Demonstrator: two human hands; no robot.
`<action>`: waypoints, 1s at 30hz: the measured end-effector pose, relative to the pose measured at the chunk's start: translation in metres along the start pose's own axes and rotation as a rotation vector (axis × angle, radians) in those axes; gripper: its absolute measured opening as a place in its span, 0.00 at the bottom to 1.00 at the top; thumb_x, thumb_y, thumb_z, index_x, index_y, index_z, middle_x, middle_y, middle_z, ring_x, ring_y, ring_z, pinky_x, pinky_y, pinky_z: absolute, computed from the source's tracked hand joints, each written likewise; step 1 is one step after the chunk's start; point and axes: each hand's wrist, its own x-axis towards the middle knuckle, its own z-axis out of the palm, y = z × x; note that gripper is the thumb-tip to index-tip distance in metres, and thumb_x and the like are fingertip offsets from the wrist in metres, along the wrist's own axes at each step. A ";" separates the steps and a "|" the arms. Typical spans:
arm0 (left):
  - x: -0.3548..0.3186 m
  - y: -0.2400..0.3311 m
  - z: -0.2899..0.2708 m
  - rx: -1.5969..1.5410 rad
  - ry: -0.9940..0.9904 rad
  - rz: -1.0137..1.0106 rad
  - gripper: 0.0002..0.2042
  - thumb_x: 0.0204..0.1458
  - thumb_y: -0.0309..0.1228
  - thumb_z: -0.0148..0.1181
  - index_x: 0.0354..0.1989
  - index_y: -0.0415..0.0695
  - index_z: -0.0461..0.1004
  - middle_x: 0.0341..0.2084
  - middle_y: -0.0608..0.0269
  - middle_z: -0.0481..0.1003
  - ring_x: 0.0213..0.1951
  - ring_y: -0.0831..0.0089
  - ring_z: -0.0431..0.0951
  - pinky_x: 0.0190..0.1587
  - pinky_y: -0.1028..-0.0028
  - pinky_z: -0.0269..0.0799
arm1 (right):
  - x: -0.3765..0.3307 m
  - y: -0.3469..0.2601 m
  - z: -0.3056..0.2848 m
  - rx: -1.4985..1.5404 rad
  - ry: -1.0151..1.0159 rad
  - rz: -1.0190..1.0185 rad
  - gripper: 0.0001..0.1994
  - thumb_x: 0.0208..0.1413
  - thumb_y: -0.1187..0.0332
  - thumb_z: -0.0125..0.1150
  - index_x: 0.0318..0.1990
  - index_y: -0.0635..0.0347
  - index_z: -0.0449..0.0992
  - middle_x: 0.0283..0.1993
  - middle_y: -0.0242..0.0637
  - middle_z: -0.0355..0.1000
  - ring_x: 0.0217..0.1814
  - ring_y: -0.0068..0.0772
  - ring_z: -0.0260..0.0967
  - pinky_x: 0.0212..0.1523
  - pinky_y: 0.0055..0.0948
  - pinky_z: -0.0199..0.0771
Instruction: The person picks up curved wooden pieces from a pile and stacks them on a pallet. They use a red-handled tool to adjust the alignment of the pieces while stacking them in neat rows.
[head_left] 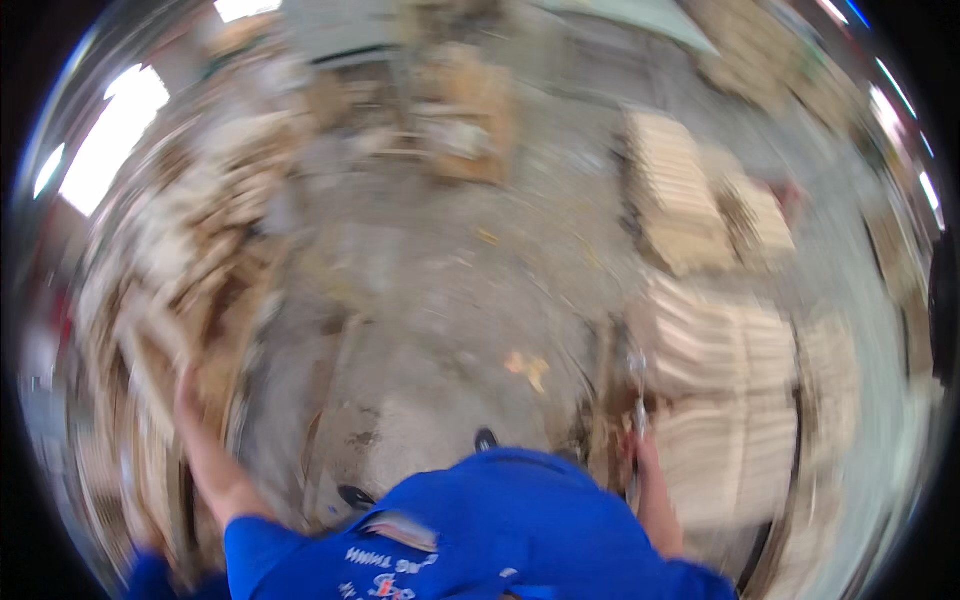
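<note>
Down at the left, the left hand [186,385] reaches into a jumbled heap of wood offcuts [190,290], its grip lost in blur; the right hand [640,445] is clenched on a slim metal tool [637,385] beside stacked boards [720,350]; best to steady the head and pull one piece free cleanly.
</note>
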 end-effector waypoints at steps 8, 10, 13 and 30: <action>-0.052 0.017 0.222 1.128 -0.067 0.992 0.26 0.45 0.30 0.56 0.55 0.39 0.62 0.51 0.46 0.66 0.51 0.54 0.65 0.53 0.63 0.61 | -0.114 0.054 -0.079 0.205 0.740 0.189 0.09 0.41 0.76 0.47 0.34 0.61 0.67 0.24 0.36 0.69 0.13 0.20 0.58 0.11 0.19 0.56; -0.127 -0.009 0.347 1.069 -0.604 0.968 0.23 0.44 0.26 0.54 0.52 0.36 0.65 0.49 0.45 0.66 0.53 0.54 0.64 0.56 0.63 0.58 | -0.155 0.083 -0.091 0.198 0.819 0.223 0.09 0.41 0.76 0.48 0.34 0.62 0.66 0.26 0.38 0.72 0.12 0.19 0.58 0.10 0.19 0.56; -0.276 -0.078 0.518 0.958 -1.214 1.032 0.24 0.42 0.28 0.58 0.51 0.39 0.66 0.50 0.50 0.67 0.54 0.57 0.64 0.57 0.64 0.57 | -0.176 0.103 -0.125 0.285 0.841 0.220 0.14 0.41 0.76 0.47 0.39 0.64 0.67 0.30 0.40 0.73 0.12 0.18 0.58 0.10 0.19 0.57; -0.925 -0.341 0.870 0.746 -2.321 0.292 0.32 0.54 0.50 0.40 0.61 0.39 0.53 0.57 0.47 0.59 0.60 0.57 0.58 0.60 0.67 0.51 | -0.234 0.181 -0.089 0.746 1.081 0.330 0.20 0.41 0.80 0.44 0.46 0.65 0.67 0.40 0.49 0.72 0.15 0.15 0.56 0.14 0.15 0.55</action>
